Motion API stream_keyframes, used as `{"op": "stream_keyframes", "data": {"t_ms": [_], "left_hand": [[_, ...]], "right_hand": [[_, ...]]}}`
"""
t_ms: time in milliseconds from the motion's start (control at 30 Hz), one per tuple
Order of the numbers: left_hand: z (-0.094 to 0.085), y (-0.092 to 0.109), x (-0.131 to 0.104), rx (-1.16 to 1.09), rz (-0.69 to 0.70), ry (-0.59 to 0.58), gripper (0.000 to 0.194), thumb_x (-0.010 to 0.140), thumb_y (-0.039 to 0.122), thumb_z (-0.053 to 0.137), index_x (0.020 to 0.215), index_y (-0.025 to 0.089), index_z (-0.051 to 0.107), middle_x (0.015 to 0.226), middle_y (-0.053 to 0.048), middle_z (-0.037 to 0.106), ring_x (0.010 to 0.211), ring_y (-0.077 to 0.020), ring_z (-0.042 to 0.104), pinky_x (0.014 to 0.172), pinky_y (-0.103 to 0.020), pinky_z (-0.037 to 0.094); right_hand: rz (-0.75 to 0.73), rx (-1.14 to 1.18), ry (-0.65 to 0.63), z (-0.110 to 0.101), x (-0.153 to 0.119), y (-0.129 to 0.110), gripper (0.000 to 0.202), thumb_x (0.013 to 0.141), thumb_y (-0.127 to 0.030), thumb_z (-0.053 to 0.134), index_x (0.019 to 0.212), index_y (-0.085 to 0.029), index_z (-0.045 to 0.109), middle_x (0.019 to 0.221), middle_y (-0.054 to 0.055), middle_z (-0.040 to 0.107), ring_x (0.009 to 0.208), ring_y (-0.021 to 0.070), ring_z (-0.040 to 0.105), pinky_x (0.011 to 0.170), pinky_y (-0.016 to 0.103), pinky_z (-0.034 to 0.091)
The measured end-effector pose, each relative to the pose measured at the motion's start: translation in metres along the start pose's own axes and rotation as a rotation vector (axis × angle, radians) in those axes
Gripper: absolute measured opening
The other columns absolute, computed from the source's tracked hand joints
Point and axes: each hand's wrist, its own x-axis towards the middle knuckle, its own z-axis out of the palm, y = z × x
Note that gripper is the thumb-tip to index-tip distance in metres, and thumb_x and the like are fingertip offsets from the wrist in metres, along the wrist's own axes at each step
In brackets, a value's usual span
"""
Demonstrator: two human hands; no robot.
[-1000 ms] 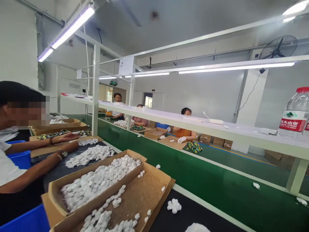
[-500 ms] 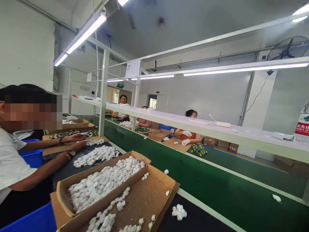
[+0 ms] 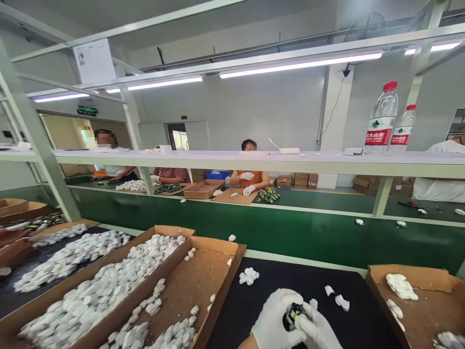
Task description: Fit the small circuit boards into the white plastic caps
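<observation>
My left hand (image 3: 273,317), in a white glove, is closed around a small black part with a yellow piece (image 3: 293,314). From the right, the gloved fingers of my right hand (image 3: 319,329) pinch at the same part; its lower side is hidden by the fingers. Both hands are over the black mat (image 3: 232,300) at the lower middle of the head view. A small cluster of white lumps (image 3: 249,276) lies on the mat beyond my left hand. Loose white pieces (image 3: 342,303) rest to the right of my hands.
To the left, cardboard trays (image 3: 214,242) hold many white pieces; another cardboard tray (image 3: 410,271) stands at right. A green conveyor belt (image 3: 276,232) runs behind, under a white shelf (image 3: 225,162) with water bottles (image 3: 381,121). Co-workers sit across.
The view has swung right. Both my gloved hands, with the black part, and the right tray have come into view; the co-worker at left has mostly left it.
</observation>
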Motion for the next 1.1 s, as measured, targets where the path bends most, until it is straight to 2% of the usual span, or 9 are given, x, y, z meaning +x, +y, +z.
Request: {"op": "stream_keyframes", "data": {"t_ms": [100,233,367,433,567,667,767,900,1100], "left_hand": [[-0.002,0.009,-0.002,-0.085,-0.024,0.045,0.045,0.055,0.024,0.077,0.097,0.021,0.061,0.097,-0.008,0.063,0.089,-0.0235,0.06,0.081,-0.038,0.05],[-0.008,0.014,-0.003,-0.262,-0.113,0.039,0.035,0.068,0.036,0.07,0.098,0.019,0.063,0.099,-0.009,0.064,0.092,-0.0224,0.06,0.084,-0.036,0.049],[-0.012,0.014,-0.005,-0.362,-0.202,0.006,0.038,0.069,0.037,0.071,0.101,0.018,0.063,0.104,-0.008,0.063,0.098,-0.0228,0.059,0.09,-0.037,0.046],[-0.013,0.014,-0.006,-0.389,-0.219,-0.02,0.037,0.069,0.033,0.071,0.102,0.019,0.062,0.106,-0.008,0.063,0.099,-0.022,0.058,0.091,-0.037,0.045],[-0.013,0.013,-0.006,-0.395,-0.19,-0.048,0.036,0.071,0.031,0.07,0.104,0.019,0.061,0.109,-0.009,0.061,0.101,-0.0223,0.057,0.091,-0.037,0.045],[-0.012,0.013,-0.007,-0.361,-0.146,-0.016,0.036,0.071,0.032,0.069,0.103,0.019,0.061,0.108,-0.009,0.061,0.101,-0.0226,0.058,0.09,-0.038,0.046],[-0.013,0.013,-0.007,-0.3,-0.083,0.017,0.039,0.068,0.038,0.071,0.101,0.02,0.062,0.105,-0.009,0.063,0.098,-0.0231,0.059,0.088,-0.039,0.047],[-0.016,0.015,-0.006,-0.214,-0.023,-0.028,0.042,0.065,0.041,0.072,0.102,0.021,0.062,0.102,-0.008,0.064,0.095,-0.0231,0.059,0.086,-0.039,0.048],[-0.016,0.017,-0.005,-0.116,0.044,-0.08,0.047,0.062,0.035,0.075,0.105,0.023,0.06,0.106,-0.008,0.064,0.099,-0.0239,0.058,0.087,-0.039,0.048]], "right_hand": [[0.004,0.1,-0.093,0.003,-0.003,0.0,0.028,0.068,-0.041,0.068,0.084,-0.018,0.065,0.07,0.004,0.061,0.072,0.0206,0.058,0.07,0.033,0.045],[0.04,0.194,-0.058,0.008,-0.01,-0.001,0.029,0.078,-0.045,0.057,0.091,-0.02,0.064,0.077,0.005,0.062,0.071,0.0189,0.057,0.069,0.034,0.045],[0.068,0.082,-0.063,0.01,-0.011,-0.008,0.028,0.07,-0.038,0.068,0.086,-0.016,0.065,0.076,0.004,0.061,0.07,0.0165,0.055,0.071,0.031,0.043],[0.072,0.014,-0.016,0.008,-0.009,-0.009,0.025,0.068,-0.036,0.07,0.08,-0.014,0.065,0.072,0.002,0.06,0.068,0.0148,0.053,0.069,0.029,0.042],[0.075,0.0,0.004,0.006,-0.008,-0.006,0.023,0.069,-0.033,0.07,0.079,-0.014,0.065,0.075,0.002,0.06,0.069,0.0143,0.052,0.068,0.028,0.041],[0.057,0.099,-0.034,0.008,-0.01,-0.004,0.025,0.073,-0.036,0.064,0.088,-0.016,0.063,0.08,0.004,0.062,0.075,0.0172,0.055,0.072,0.03,0.043],[0.018,0.037,-0.055,0.008,-0.011,-0.003,0.029,0.075,-0.038,0.061,0.093,-0.016,0.062,0.082,0.006,0.063,0.078,0.0195,0.056,0.076,0.033,0.043],[0.02,-0.11,-0.09,0.005,-0.012,-0.005,0.028,0.071,-0.036,0.064,0.087,-0.013,0.064,0.077,0.005,0.063,0.074,0.0198,0.055,0.075,0.034,0.043],[0.08,-0.107,-0.041,0.004,-0.012,-0.004,0.019,0.072,-0.031,0.06,0.074,-0.012,0.064,0.068,0.003,0.06,0.065,0.0154,0.05,0.065,0.029,0.04]]}}
